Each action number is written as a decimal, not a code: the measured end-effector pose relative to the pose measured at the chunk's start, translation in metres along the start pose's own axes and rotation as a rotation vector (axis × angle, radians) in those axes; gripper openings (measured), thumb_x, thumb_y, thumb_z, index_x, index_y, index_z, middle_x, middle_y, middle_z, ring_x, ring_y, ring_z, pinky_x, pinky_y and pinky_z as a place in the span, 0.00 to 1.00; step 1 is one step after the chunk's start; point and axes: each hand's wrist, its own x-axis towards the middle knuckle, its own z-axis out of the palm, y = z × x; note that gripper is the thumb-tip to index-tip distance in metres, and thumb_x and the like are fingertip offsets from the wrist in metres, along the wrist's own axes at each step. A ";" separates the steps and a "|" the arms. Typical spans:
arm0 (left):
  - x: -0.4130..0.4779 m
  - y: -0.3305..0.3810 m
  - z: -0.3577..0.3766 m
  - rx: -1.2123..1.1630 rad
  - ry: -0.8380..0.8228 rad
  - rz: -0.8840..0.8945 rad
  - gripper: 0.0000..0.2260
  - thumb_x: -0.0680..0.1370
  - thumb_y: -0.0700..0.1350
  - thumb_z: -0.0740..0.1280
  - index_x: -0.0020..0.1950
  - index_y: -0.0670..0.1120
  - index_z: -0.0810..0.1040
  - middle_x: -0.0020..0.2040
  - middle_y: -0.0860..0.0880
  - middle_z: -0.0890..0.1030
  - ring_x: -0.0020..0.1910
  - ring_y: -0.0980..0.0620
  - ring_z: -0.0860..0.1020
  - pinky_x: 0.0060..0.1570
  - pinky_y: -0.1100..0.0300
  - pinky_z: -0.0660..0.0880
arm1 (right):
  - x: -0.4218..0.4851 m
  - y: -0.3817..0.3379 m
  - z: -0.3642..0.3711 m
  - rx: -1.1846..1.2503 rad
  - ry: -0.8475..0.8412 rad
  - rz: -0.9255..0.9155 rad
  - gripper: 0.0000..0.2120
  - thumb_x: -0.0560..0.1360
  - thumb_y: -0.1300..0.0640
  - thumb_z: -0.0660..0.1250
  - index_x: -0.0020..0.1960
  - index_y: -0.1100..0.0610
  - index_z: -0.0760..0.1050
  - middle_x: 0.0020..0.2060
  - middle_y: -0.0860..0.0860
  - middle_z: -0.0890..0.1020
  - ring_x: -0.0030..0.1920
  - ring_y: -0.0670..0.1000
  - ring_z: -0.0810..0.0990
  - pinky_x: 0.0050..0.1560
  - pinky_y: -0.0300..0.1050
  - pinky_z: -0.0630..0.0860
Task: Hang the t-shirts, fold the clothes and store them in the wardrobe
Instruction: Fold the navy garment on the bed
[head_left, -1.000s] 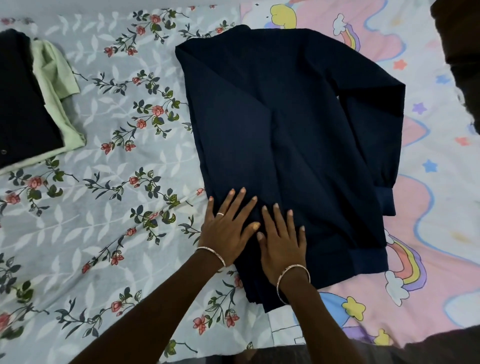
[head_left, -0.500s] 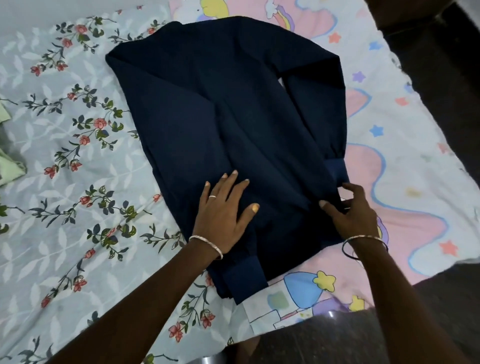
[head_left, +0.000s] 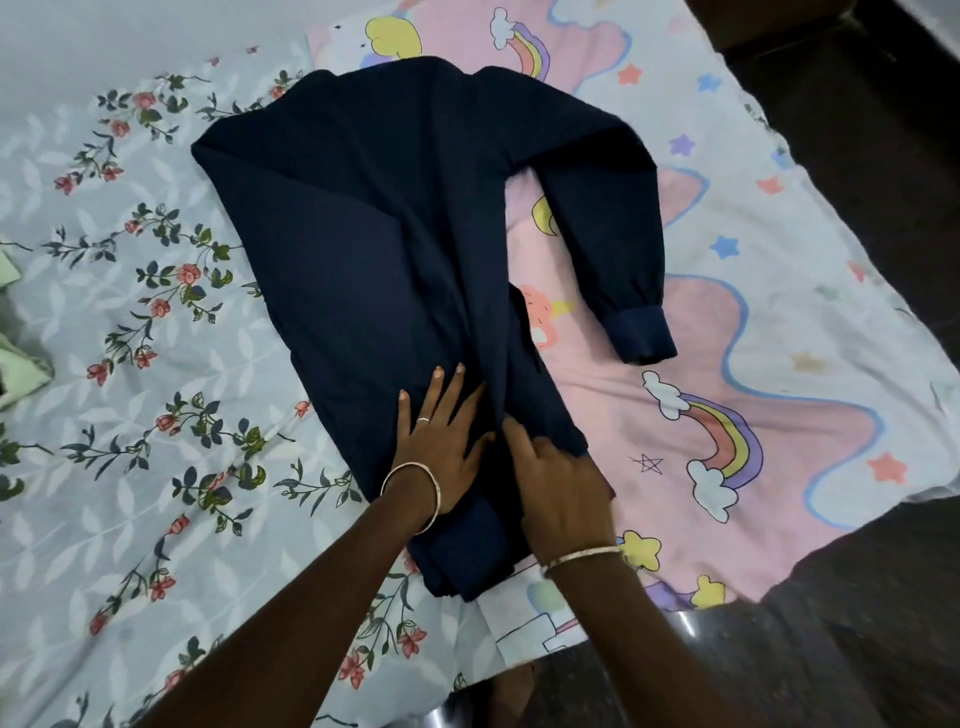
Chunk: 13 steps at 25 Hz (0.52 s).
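The bed under you carries two covers, a grey floral sheet (head_left: 130, 467) on the left and a pink rainbow sheet (head_left: 779, 415) on the right. The navy shirt (head_left: 363, 260) lies across the seam between them, collar end far and hem near.

Half a second ago your right hand (head_left: 561, 483) was out at the shirt's right edge by the hem. Now it has carried that edge inward and sits just beside your left hand (head_left: 441, 441), so the right side of the body is doubled over toward the middle. Your right fingers are curled into the fold and seem to pinch the cloth. Your left hand lies flat with its fingers straight, pressing the near part of the shirt down and holding nothing.

The fold has opened a gap on the right, where the right sleeve (head_left: 613, 234) stays stretched out on the pink sheet, apart from the body, with its cuff (head_left: 641, 335) pointing near. This looks like the second lengthwise fold, only half made, because that sleeve probably has to come in over the body before you fold hem to collar. A pale green garment (head_left: 21, 369) shows at the left edge.
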 end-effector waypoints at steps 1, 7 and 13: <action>-0.001 -0.001 -0.004 -0.164 0.049 -0.007 0.29 0.80 0.58 0.44 0.78 0.49 0.63 0.81 0.50 0.56 0.80 0.50 0.50 0.76 0.38 0.47 | -0.003 -0.006 0.007 -0.007 -0.080 -0.011 0.38 0.51 0.67 0.77 0.61 0.59 0.81 0.30 0.55 0.80 0.24 0.57 0.79 0.25 0.45 0.73; 0.003 0.017 -0.034 -0.870 0.325 -0.301 0.16 0.79 0.60 0.64 0.57 0.50 0.79 0.45 0.52 0.83 0.44 0.57 0.81 0.47 0.61 0.78 | 0.001 -0.004 0.006 0.268 -0.263 -0.043 0.41 0.72 0.63 0.64 0.81 0.52 0.50 0.59 0.57 0.79 0.56 0.63 0.80 0.48 0.53 0.75; 0.035 0.002 -0.027 -0.621 0.061 -0.382 0.16 0.77 0.50 0.69 0.35 0.47 0.67 0.32 0.49 0.75 0.37 0.43 0.78 0.39 0.52 0.76 | 0.035 0.014 -0.028 0.620 -0.652 0.032 0.31 0.73 0.62 0.70 0.75 0.51 0.67 0.39 0.52 0.82 0.36 0.48 0.82 0.43 0.41 0.78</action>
